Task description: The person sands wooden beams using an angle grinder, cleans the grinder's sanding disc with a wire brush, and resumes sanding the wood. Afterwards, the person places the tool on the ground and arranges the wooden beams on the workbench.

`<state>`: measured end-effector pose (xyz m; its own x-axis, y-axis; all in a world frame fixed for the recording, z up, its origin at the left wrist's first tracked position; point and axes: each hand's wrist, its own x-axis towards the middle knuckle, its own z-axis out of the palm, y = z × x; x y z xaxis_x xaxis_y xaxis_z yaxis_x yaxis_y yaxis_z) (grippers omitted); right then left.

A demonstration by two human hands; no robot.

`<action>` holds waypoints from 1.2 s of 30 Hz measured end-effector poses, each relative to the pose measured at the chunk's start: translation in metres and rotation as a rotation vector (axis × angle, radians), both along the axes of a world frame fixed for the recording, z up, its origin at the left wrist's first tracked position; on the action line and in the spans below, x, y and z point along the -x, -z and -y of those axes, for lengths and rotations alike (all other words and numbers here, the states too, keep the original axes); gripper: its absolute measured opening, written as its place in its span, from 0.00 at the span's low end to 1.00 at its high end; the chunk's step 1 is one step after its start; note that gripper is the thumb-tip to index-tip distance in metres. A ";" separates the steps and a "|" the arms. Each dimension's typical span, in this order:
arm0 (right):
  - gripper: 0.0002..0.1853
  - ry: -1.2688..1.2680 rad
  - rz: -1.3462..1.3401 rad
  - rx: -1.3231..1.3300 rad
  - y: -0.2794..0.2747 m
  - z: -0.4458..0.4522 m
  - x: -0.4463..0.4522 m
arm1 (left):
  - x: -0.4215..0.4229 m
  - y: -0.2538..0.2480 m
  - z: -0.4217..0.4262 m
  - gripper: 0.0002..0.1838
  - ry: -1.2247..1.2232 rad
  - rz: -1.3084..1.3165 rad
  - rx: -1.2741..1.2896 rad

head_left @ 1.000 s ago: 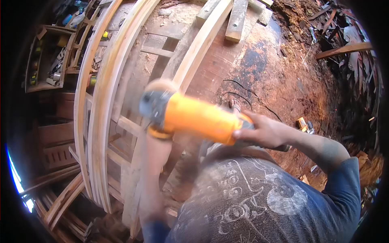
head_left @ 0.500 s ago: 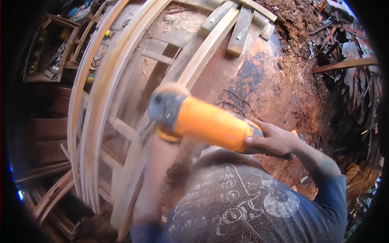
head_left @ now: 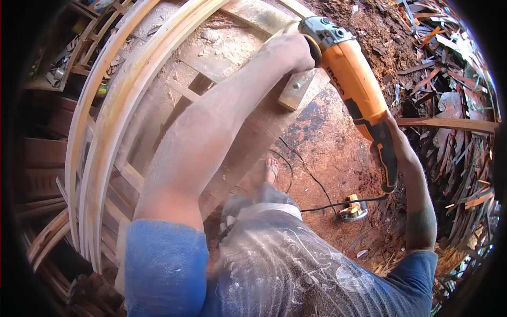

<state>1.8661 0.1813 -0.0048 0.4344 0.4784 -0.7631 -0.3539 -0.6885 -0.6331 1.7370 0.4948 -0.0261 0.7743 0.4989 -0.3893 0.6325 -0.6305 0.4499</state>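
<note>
An orange and grey angle grinder [head_left: 355, 74] is held out in front of me, its head toward the top of the view and its cord trailing from the rear. My left hand [head_left: 296, 53] is closed at the head end, wrapped round what looks like the side handle. Farther back, my right hand [head_left: 390, 129] grips the body, its fingers mostly hidden behind the tool. The grinder's disc is largely out of sight behind the head and my left hand. A pale wooden strip [head_left: 296, 6] runs up beyond the grinder head, near a wooden block [head_left: 296, 91].
Long curved wooden beams [head_left: 117, 119] stand to the left. A black cord [head_left: 317, 182] lies on the reddish ground, near another orange tool [head_left: 353, 208]. Wood scraps [head_left: 443, 100] are heaped at the right, with a plank [head_left: 449, 124] sticking out. A foot [head_left: 271, 171] shows below.
Both hands have carried the grinder up and away from me, along the wooden strip. Its body has swung from nearly level to steep. The cord and the tool on the ground now show.
</note>
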 end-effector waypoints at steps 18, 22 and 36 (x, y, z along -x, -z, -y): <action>0.31 -0.809 -0.192 -0.233 -0.011 0.001 0.247 | 0.414 -0.014 0.150 0.24 -0.612 0.066 0.060; 0.36 -0.913 -0.125 -0.131 -0.003 0.014 0.321 | 0.518 -0.020 0.186 0.21 -0.698 0.039 0.076; 0.41 -1.221 -0.228 -0.123 -0.007 0.047 0.618 | 0.835 -0.013 0.314 0.12 -0.950 0.028 0.019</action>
<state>1.2482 0.1347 0.0023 -0.4801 0.5489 -0.6842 0.3644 -0.5848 -0.7248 0.9024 0.1807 -0.0127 0.0572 0.9185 -0.3912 0.8656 0.1497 0.4779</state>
